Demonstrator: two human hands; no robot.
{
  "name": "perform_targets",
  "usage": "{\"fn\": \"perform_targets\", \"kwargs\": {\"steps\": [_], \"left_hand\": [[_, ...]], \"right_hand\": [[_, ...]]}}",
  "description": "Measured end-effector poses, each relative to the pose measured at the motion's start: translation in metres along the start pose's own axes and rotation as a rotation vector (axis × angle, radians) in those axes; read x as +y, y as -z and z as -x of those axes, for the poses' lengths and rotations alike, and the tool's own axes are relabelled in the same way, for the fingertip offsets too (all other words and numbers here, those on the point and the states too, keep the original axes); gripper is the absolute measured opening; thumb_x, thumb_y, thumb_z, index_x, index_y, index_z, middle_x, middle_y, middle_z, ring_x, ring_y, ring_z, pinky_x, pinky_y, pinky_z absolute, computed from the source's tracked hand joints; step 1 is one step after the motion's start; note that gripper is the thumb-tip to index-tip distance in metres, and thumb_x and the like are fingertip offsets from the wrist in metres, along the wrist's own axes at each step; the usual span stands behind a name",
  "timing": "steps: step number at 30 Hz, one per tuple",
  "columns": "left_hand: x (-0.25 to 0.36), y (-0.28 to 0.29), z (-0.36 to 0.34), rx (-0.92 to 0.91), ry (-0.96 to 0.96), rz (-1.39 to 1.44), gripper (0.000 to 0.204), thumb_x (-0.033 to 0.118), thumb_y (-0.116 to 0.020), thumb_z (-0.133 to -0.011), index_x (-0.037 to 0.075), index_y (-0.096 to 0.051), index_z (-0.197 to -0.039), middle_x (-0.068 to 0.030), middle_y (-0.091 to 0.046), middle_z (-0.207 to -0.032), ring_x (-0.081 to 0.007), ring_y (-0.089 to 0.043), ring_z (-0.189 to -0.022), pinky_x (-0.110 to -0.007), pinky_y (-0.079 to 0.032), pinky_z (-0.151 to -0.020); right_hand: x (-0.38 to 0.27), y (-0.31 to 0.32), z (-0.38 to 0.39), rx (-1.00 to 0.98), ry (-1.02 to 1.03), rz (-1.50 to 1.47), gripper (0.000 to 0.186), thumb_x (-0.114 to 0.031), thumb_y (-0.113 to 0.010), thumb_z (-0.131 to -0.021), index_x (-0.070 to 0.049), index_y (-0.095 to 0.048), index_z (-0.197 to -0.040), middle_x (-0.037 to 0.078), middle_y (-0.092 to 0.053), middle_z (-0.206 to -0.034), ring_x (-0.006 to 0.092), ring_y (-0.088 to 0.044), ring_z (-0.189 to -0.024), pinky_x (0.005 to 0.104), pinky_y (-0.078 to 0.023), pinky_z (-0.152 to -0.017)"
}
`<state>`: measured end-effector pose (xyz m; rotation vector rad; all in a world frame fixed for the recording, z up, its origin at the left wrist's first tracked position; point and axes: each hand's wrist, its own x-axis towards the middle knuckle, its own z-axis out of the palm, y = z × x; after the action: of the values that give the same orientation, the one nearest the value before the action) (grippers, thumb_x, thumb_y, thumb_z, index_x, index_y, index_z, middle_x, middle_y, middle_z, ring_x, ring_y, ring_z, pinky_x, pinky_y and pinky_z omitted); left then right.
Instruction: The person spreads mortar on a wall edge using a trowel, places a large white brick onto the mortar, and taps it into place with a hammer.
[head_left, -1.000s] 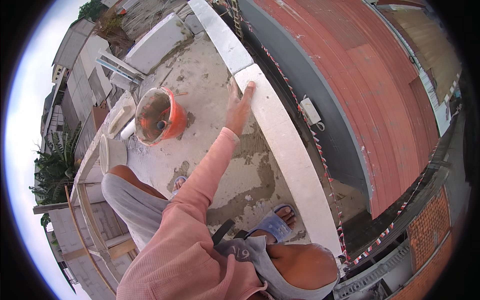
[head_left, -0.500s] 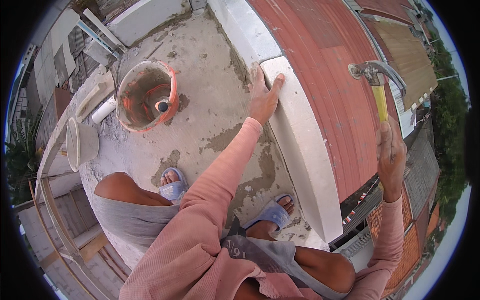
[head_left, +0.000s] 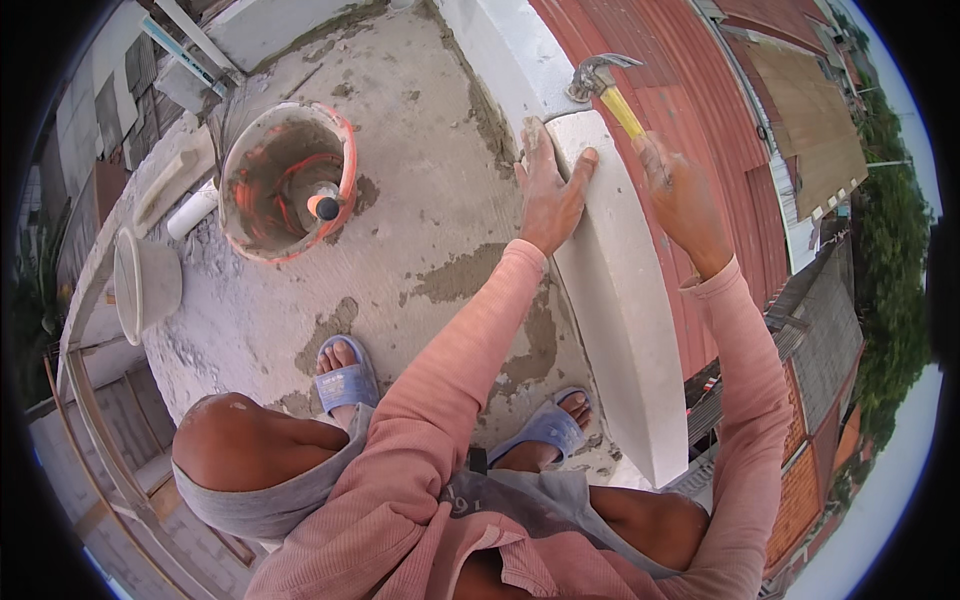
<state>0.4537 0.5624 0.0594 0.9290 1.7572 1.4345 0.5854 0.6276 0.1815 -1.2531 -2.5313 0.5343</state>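
My left hand (head_left: 553, 192) lies against the end of a long white building block (head_left: 625, 300), its fingers and thumb spread. That block stands along the edge of the concrete floor, its end meeting another white block (head_left: 515, 55) farther off. Wrapped round the yellow handle of a claw hammer (head_left: 612, 92) is my right hand (head_left: 686, 205). The steel hammer head is over the far block, close to where the two blocks meet. To the left, an orange-rimmed bucket (head_left: 352, 160) smeared with grey mortar holds a tool with a black-ended grip (head_left: 325, 208).
Beyond the blocks lies a red corrugated roof (head_left: 690, 110), below the edge. A whitish tub (head_left: 150, 285) and a white pipe piece (head_left: 192, 210) are at the left. Wet mortar patches (head_left: 460, 275) mark the concrete floor (head_left: 420, 130). My sandalled feet stand near the block.
My right hand has swung the hammer leftward, from out over the roofs to the blocks' joint. My left hand stays on the same block; the view has shifted slightly.
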Motion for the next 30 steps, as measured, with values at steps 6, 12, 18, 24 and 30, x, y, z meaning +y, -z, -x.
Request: {"fn": "perform_targets", "kwargs": {"steps": [6,12,18,24,30], "left_hand": [[0.006,-0.006,0.0,0.011,-0.014,-0.003,0.103,0.061,-0.053,-0.1,-0.008,-0.007,-0.162,-0.0276,-0.019,-0.169,-0.0365,-0.012,-0.159,-0.048,-0.002,-0.129],[-0.001,-0.002,0.005,0.047,0.003,0.022,0.11,0.065,-0.053,-0.098,-0.012,-0.005,-0.16,-0.0306,-0.014,-0.168,-0.0388,-0.006,-0.16,-0.052,0.001,-0.128],[0.004,-0.014,0.07,0.009,0.09,0.008,0.12,0.071,-0.055,-0.095,-0.017,-0.002,-0.158,-0.0342,-0.006,-0.168,-0.044,0.002,-0.159,-0.056,0.002,-0.127],[0.008,-0.004,0.077,0.126,0.111,0.31,0.096,0.051,-0.056,-0.104,-0.012,-0.011,-0.159,-0.0323,-0.015,-0.167,-0.041,-0.007,-0.158,-0.049,-0.009,-0.128],[0.09,0.171,0.045,0.411,-0.245,1.049,0.068,0.032,-0.045,-0.109,0.005,-0.017,-0.164,-0.0163,-0.015,-0.172,-0.0327,-0.003,-0.161,-0.049,-0.01,-0.131]], "right_hand": [[0.003,-0.001,-0.002,-0.025,-0.011,0.055,0.041,-0.036,-0.043,-0.112,0.001,-0.063,-0.111,0.03,-0.065,-0.084,0.0509,-0.062,-0.078,0.052,-0.047,-0.065],[0.005,0.003,0.012,-0.01,-0.107,-0.191,0.046,-0.041,-0.043,-0.112,0.0,-0.065,-0.108,0.014,-0.058,-0.068,0.0277,-0.058,-0.059,0.041,-0.042,-0.055],[-0.006,0.047,0.083,0.132,-0.548,-0.514,0.047,-0.05,-0.045,-0.11,-0.007,-0.065,-0.106,-0.007,-0.041,-0.065,0.0008,-0.033,-0.048,0.0208,-0.024,-0.041],[-0.032,0.054,0.137,0.236,-0.711,-0.641,0.044,-0.049,-0.047,-0.11,-0.007,-0.06,-0.105,-0.008,-0.039,-0.061,0.0013,-0.034,-0.046,0.019,-0.026,-0.04],[-0.064,0.034,0.196,-0.353,-0.748,-0.727,0.046,-0.047,-0.052,-0.108,-0.005,-0.059,-0.09,-0.004,-0.041,-0.059,0.0039,-0.04,-0.051,0.0244,-0.033,-0.047]]}}
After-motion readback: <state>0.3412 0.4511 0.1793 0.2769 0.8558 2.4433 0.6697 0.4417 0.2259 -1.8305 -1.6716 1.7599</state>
